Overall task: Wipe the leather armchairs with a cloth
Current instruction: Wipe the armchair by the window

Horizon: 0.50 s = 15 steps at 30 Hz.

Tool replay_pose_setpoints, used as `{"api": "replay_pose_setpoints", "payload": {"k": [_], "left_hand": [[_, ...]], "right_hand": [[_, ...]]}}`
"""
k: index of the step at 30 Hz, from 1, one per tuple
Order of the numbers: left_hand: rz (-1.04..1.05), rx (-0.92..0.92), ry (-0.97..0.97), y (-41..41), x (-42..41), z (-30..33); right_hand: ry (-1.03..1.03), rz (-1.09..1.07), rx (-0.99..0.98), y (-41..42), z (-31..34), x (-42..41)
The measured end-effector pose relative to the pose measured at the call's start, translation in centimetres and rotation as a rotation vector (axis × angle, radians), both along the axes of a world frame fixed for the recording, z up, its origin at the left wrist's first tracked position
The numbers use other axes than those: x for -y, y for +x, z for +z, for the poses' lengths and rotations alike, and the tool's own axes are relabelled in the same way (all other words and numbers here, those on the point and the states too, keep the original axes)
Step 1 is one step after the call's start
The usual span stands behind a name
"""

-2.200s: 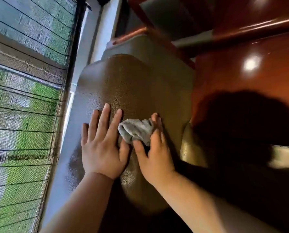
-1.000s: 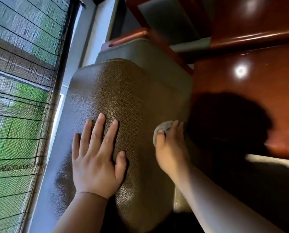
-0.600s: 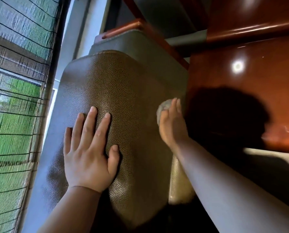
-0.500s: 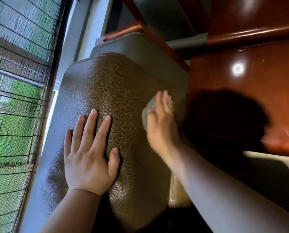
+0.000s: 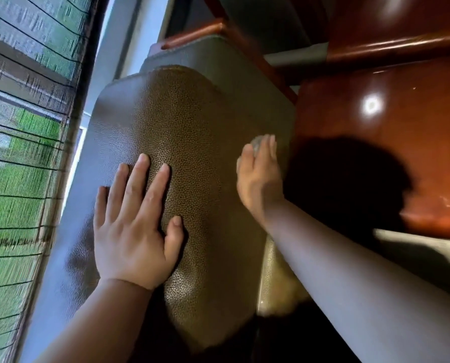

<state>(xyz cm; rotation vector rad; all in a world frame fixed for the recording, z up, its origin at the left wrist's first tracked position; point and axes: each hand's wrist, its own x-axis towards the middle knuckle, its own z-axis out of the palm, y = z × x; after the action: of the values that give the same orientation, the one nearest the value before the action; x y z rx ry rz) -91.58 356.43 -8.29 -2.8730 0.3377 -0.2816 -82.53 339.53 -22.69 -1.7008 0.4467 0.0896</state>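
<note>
- On the armchair's leather backrest, left hand lies flat, fingers straight.
- Right hand (blurred) apparently presses grey cloth at the backrest's right edge.

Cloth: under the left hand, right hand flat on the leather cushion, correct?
No, swapped. The head view shows the cloth under the right hand, at the cushion's right edge; the left hand lies flat on the leather, holding nothing.

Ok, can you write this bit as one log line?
left hand: flat on armchair | right hand: presses cloth near right edge | step: wiping
</note>
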Motion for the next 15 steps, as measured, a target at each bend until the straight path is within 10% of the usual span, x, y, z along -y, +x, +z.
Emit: {"api": "replay_pose_setpoints", "payload": {"k": [4, 10, 15], "left_hand": [[-0.009, 0.019, -0.012, 0.1, -0.4, -0.4], [-0.005, 0.032, -0.028, 0.2, -0.5, -0.2], [-0.033, 0.044, -0.030, 0.2, -0.7, -0.5]], "right_hand": [[-0.162, 0.186, 0.440, 2.2, -1.0, 1.8], [0.077, 0.031, -0.201, -2.0, -6.2, 2.4], [-0.104, 0.136, 0.308, -8.6, -1.9, -3.2]]}}
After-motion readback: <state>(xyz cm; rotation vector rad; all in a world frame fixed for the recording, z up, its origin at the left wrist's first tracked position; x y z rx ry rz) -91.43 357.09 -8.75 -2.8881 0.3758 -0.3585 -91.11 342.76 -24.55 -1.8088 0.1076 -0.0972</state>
